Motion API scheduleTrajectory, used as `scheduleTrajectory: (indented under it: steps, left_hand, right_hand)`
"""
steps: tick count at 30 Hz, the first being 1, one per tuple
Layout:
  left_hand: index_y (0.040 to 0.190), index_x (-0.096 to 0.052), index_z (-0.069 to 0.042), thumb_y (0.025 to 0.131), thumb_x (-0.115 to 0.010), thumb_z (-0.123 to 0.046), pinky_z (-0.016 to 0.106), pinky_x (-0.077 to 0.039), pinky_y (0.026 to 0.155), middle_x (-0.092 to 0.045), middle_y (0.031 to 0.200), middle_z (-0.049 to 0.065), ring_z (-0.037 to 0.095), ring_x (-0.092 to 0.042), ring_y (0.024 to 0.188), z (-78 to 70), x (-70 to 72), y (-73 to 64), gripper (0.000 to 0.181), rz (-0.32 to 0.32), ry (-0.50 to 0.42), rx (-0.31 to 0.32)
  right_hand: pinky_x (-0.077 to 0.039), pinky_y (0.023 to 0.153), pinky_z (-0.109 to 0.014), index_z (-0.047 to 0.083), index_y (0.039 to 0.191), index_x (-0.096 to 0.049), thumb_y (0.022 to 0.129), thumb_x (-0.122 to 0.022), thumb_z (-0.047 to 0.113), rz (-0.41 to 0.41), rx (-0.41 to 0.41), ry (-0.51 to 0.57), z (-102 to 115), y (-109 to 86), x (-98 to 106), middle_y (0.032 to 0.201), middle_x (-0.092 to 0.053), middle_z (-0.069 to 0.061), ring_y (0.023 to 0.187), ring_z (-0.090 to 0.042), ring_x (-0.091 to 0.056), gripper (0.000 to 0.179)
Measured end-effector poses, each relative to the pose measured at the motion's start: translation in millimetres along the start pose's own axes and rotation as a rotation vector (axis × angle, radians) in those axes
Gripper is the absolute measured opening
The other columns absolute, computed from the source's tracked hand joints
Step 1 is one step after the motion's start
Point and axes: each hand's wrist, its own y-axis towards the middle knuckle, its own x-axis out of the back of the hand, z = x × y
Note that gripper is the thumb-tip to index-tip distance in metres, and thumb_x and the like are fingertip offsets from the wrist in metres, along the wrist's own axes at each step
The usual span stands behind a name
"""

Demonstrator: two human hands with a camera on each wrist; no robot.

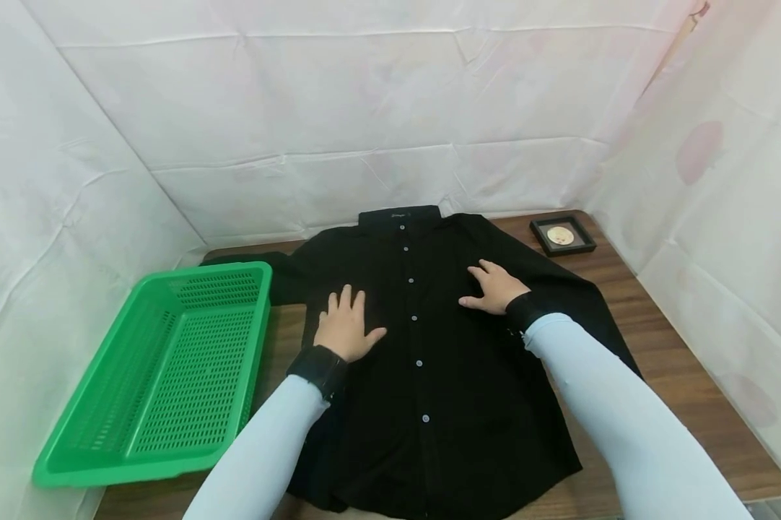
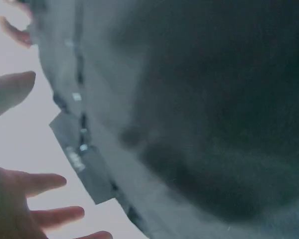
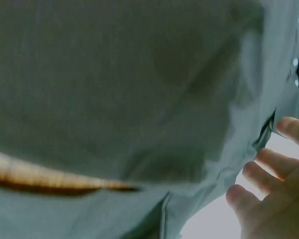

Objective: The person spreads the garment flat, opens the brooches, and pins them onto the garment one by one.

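A black button-up shirt lies spread face up, its collar toward the back wall and a row of pale buttons running down the middle. Over the left half of its chest is my left hand, fingers spread and straight, palm down. My right hand is over the other half, below the shoulder, with fingers extended and slightly parted. Neither hand grips the cloth. Both wrist views show the fingers apart above dark fabric, with hand shadows falling on it. One sleeve passes behind the basket and is partly hidden; the other slants down along the right.
A green plastic basket with slotted sides stands at the left, close to my left forearm. At the back right corner sits a small black frame with a round cream piece inside. White sheeting walls the wooden table at the back and sides.
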Motion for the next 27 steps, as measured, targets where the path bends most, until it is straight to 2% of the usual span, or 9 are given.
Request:
scheduleTrajectory:
  steps: [4,5,8,11,18,20,23,27]
  left_hand:
    - [0.152,-0.029,-0.014,0.077,-0.061,-0.071,0.068,-0.030,0.099,-0.015,0.158,0.019,0.046,-0.018,0.140,3.6,-14.1,17.7,0.100,0.094,0.021,-0.025]
    - [0.152,-0.028,-0.015,0.075,-0.060,-0.075,0.070,-0.030,0.098,-0.014,0.158,0.018,0.046,-0.017,0.140,5.3,-19.0,20.5,0.103,0.097,0.040,-0.036]
    - [0.154,-0.025,-0.020,0.070,-0.056,-0.083,0.073,-0.028,0.097,-0.008,0.160,0.015,0.046,-0.013,0.142,6.9,-29.1,24.4,0.109,0.133,0.084,-0.047]
    - [0.154,-0.021,-0.025,0.065,-0.052,-0.088,0.077,-0.027,0.093,-0.005,0.160,0.013,0.047,-0.012,0.141,9.1,-37.9,26.8,0.114,0.162,0.089,-0.050]
    - [0.155,-0.013,-0.034,0.060,-0.053,-0.091,0.082,-0.022,0.086,-0.004,0.161,0.012,0.049,-0.005,0.141,15.6,-47.3,30.0,0.117,0.279,0.054,0.026]
    - [0.154,-0.012,-0.036,0.059,-0.053,-0.091,0.083,-0.020,0.087,-0.002,0.161,0.011,0.048,-0.001,0.142,15.7,-47.3,29.4,0.117,0.297,0.047,0.043]
    - [0.155,-0.013,-0.036,0.059,-0.052,-0.092,0.083,-0.020,0.087,-0.001,0.161,0.011,0.048,-0.001,0.142,14.9,-48.9,29.7,0.118,0.290,0.049,0.045]
    - [0.154,-0.012,-0.036,0.058,-0.051,-0.092,0.082,-0.022,0.086,0.000,0.161,0.010,0.047,-0.001,0.142,10.9,-51.1,30.8,0.118,0.291,0.066,0.059]
  right_hand:
    - [-0.025,0.108,-0.059,0.002,0.149,-0.029,0.093,-0.056,0.052,-0.013,-0.026,0.015,-9,-3.2,15,0.154,-0.019,-0.027,0.139,-0.045,-0.021,0.080]
    - [-0.025,0.108,-0.060,0.001,0.149,-0.029,0.093,-0.056,0.052,-0.017,-0.029,0.020,-12,-4.3,18,0.153,-0.019,-0.027,0.138,-0.045,-0.021,0.080]
    - [-0.024,0.107,-0.061,0.000,0.149,-0.028,0.094,-0.055,0.051,-0.036,-0.046,0.037,-23,-6.4,24,0.152,-0.020,-0.028,0.137,-0.046,-0.022,0.080]
    - [-0.025,0.105,-0.063,-0.002,0.148,-0.028,0.095,-0.054,0.049,-0.056,-0.050,0.062,-34,-7.6,30,0.151,-0.022,-0.030,0.136,-0.049,-0.023,0.079]
    - [-0.025,0.105,-0.064,-0.004,0.148,-0.025,0.097,-0.052,0.045,-0.069,-0.080,0.081,-55,-10.8,48,0.150,-0.021,-0.032,0.135,-0.050,-0.022,0.076]
    - [-0.024,0.104,-0.064,-0.005,0.148,-0.024,0.097,-0.052,0.045,-0.069,-0.092,0.082,-59,-12.6,53,0.150,-0.020,-0.033,0.134,-0.051,-0.022,0.077]
    - [-0.024,0.104,-0.065,-0.006,0.149,-0.023,0.097,-0.051,0.046,-0.072,-0.114,0.066,-68,-14.9,61,0.149,-0.020,-0.034,0.134,-0.052,-0.022,0.078]
    - [-0.023,0.103,-0.065,-0.007,0.149,-0.022,0.096,-0.050,0.050,-0.085,-0.125,0.046,-89,-19.2,70,0.148,-0.020,-0.036,0.133,-0.053,-0.020,0.082]
